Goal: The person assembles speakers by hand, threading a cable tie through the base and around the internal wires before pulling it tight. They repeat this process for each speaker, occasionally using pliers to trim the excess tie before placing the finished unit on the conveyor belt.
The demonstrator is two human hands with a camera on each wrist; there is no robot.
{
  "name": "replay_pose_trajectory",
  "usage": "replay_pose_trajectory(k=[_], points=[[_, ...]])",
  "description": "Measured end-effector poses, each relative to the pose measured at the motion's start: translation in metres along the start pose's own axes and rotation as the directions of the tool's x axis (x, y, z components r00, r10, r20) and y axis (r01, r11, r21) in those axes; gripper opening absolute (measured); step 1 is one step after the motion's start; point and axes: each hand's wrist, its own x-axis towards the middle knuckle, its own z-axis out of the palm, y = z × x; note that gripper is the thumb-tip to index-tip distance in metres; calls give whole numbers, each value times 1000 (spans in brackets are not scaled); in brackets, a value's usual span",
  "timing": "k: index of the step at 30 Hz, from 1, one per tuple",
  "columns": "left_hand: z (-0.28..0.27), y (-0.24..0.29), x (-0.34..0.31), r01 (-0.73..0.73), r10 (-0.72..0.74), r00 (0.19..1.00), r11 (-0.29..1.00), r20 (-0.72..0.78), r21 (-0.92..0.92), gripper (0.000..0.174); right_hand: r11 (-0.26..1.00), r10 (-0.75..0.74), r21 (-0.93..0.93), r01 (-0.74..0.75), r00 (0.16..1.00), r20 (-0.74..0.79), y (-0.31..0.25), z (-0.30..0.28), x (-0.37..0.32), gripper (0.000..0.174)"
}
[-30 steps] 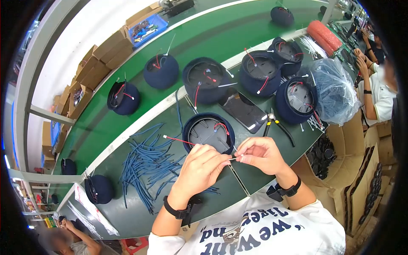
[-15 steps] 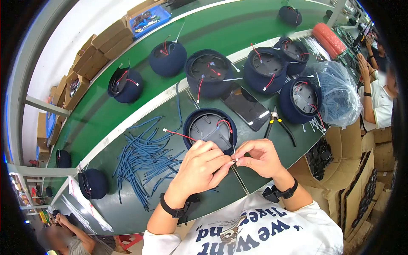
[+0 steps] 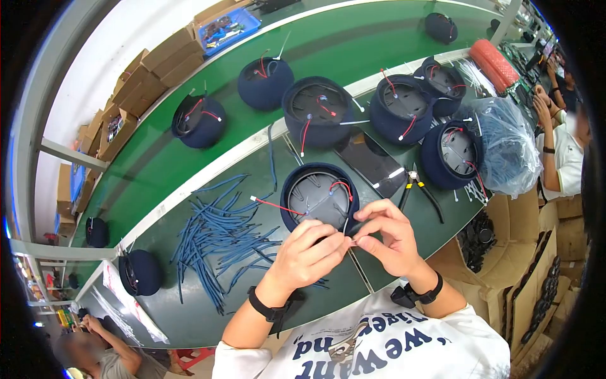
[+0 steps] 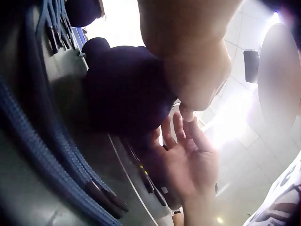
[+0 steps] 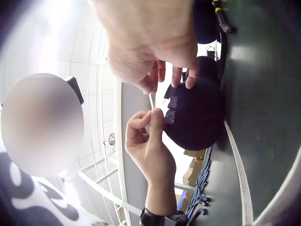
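Over a green table point(image 3: 165, 309), left hand point(image 3: 308, 258), right hand point(image 3: 392, 239), each grip pinching a white strip point(image 5: 152, 101), navy cap point(image 3: 318, 193) beside.

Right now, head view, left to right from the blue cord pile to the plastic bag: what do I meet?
Blue cord pile → left hand → right hand → pliers → clear plastic bag.

Dark green bench point(image 3: 189, 319) here, pretty cluttered tbh. Messy heap of blue cords point(image 3: 214, 243) towards the left, with a navy rounded shell point(image 3: 319, 180) sitting near it. Behind that there's what looks like a black phone point(image 3: 366, 158) lying flat, pliers point(image 3: 413, 176) beside it with the handles spread, then a clear plastic bag point(image 3: 508, 148) further right. The brighter green strip point(image 3: 151, 174) out back carries more navy shells point(image 3: 265, 85), spaced apart.
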Motion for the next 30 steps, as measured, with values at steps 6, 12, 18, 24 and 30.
replay_pose_trajectory(k=[6, 12, 18, 24, 30], points=[[-8, -10, -12, 93, -77, 991, 983, -110, 156, 24, 926, 117, 376, -34, 973, -201, 7, -20, 7, 6], [-12, 18, 50, 405, -414, 910, 899, 20, 166, 25, 940, 132, 325, -107, 990, -56, 9, -19, 5, 8], [-1, -28, 54, 486, -503, 845, 864, 181, 129, 19, 957, 127, 268, -113, 991, -35, 7, -12, -1, 7], [-58, -11, 39, 336, -355, 932, 924, 81, 185, 25, 968, 127, 224, -112, 991, -50, 5, -13, -3, 6], [-18, 23, 18, 174, -192, 975, 973, 113, 152, 38, 995, -30, -95, 38, 996, 84, -6, -21, 14, 8]])
